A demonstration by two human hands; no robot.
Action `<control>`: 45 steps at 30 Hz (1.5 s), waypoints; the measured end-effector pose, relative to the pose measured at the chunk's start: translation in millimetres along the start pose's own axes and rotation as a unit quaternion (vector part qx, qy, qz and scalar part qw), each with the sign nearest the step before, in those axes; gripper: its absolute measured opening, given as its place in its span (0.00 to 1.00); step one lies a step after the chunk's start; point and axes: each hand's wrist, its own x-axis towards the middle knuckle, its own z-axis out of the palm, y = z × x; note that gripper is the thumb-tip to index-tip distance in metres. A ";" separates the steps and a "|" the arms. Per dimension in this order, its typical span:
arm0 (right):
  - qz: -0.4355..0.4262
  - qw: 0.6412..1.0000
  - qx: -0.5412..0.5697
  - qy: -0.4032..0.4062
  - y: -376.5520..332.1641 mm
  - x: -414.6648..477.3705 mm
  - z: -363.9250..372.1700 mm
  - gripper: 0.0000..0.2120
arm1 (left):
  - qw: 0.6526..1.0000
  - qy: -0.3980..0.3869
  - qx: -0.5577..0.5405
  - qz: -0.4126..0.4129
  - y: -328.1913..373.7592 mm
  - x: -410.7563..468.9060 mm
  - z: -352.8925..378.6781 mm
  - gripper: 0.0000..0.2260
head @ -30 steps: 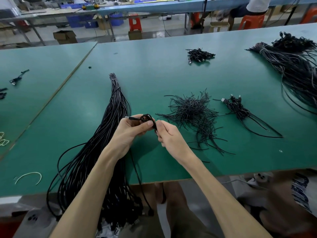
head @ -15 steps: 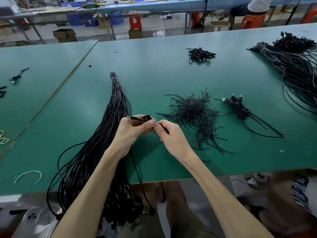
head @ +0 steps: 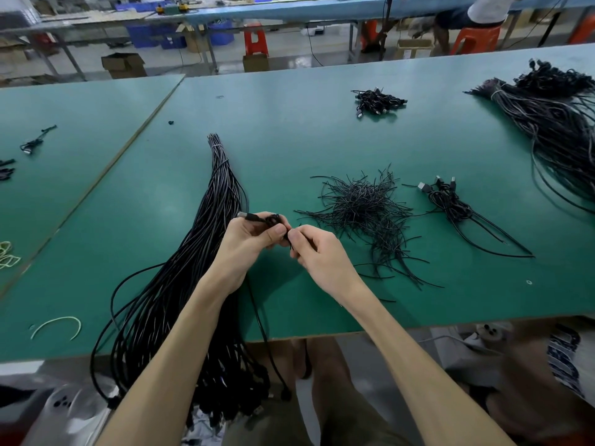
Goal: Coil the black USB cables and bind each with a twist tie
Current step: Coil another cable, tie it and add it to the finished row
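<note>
The wide green-topped bench [head: 289, 130] carries a long loose bundle of black USB cables [head: 206, 252] running from mid-bench over its near edge. To the right lies a scattered pile of thin black twist ties [head: 363, 204]. Both hands meet above the bench, just beside the bundle. The left hand [head: 248, 246] grips a small coiled black USB cable [head: 273, 219], and the right hand [head: 322, 255] pinches a single black twist tie [head: 289, 242] against that coil.

Green worktables [head: 289, 123], red stools [head: 256, 40], glossy floor [head: 289, 64].
</note>
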 end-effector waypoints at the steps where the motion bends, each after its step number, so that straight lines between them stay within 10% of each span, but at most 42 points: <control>1: -0.002 1.000 -0.010 0.001 0.5 0.1 0.1 0.13 | 1.000 0.002 0.006 0.000 0.4 -0.1 0.5 0.06; 23: 0.005 0.997 -0.040 0.060 3.5 0.9 0.3 0.11 | 0.991 0.043 0.122 0.035 6.4 1.3 11.3 0.10; 45: -0.041 0.990 0.015 0.133 0.9 -2.1 -4.0 0.04 | 0.999 -0.029 0.004 -0.014 -0.7 1.0 7.6 0.07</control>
